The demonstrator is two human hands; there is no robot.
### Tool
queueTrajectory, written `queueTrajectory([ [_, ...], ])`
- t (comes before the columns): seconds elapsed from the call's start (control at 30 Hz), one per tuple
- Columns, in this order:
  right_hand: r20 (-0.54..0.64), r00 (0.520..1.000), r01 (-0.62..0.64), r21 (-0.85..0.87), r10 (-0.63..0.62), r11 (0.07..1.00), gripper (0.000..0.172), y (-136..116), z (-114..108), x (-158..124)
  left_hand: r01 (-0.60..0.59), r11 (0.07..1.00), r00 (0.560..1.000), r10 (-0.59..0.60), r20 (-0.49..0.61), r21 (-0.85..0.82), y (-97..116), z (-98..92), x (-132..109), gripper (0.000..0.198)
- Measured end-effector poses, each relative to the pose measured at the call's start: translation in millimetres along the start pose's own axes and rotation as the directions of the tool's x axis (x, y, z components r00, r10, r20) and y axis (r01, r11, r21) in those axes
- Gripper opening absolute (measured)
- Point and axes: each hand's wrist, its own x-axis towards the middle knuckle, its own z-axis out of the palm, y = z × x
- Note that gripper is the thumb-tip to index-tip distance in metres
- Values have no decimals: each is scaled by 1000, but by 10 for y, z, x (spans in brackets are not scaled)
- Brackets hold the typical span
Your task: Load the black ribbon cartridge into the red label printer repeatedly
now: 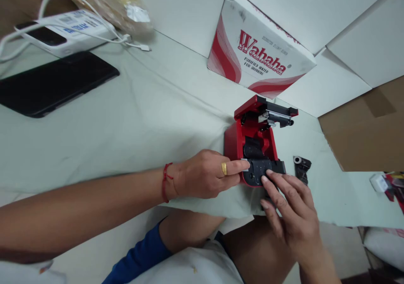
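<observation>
I view a pale green cloth [126, 141] covering the work surface. At upper left, a black tablet [53, 84] lies flat on the cloth. Above it sits a white box [78, 31] carrying a black phone [41, 33], with a white cable [78, 6] looped across both and a clear plastic bag [110, 2] behind. At the far edge stands a Wahaha carton [259, 52], red and white, tilted against white cardboard panels [356, 19]. A brown cardboard sheet [362, 128] lies to its right. A small white plug [378, 183] rests near the right edge.
</observation>
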Motion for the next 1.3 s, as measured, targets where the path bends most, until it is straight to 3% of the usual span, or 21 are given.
queueTrajectory([
  [0.17,-101,990,-112,-80,104,991,68,-120,137,-82,-20,1000,1000,20,12,-24,-3,-8,-4,17],
  [0.27,-143,985,-107,-56,98,993,71,-127,151,-69,-4,999,1000,4,5,-34,-1,-13,1,16],
  [0.53,-87,994,-59,31,61,998,72,-145,150,-55,7,999,1000,-8,-6,-36,-22,29,-31,19],
  [0.7,-55,989,-136,-13,135,991,57,-272,127,-27,99,992,995,-99,4,-72,25,-156,99,19],
  [0.77,-54,982,-181,-23,180,983,52,-328,126,-19,230,972,970,-233,-63,-58,-9,-270,266,17],
  [0.87,-71,972,-227,-31,224,973,49,-387,146,-26,410,911,889,-410,-204,-43,-185,-364,607,21],
  [0.93,-78,966,-248,-30,245,968,50,-408,164,-39,494,864,848,-504,-165,-101,-338,-358,821,34],
  [1.0,-76,962,-266,-22,263,964,51,-419,180,-53,560,804,812,-580,-57,-199,-438,-323,961,43],
  [1.1,-73,958,-277,1,277,961,55,-428,202,-75,613,742,780,-623,57,-272,-395,-268,957,53],
  [1.13,-76,958,-277,9,277,961,56,-429,210,-84,605,750,788,-613,62,-268,-338,-252,898,53],
  [1.2,-79,958,-276,24,277,961,60,-429,224,-102,522,822,851,-521,68,-229,-206,-219,719,48],
  [1.27,-81,957,-277,40,279,960,63,-424,236,-117,307,937,950,-293,106,-164,-100,-176,507,41],
  [1.3,-79,957,-276,48,279,960,63,-420,241,-123,228,965,970,-214,111,-128,-66,-151,410,37],
])
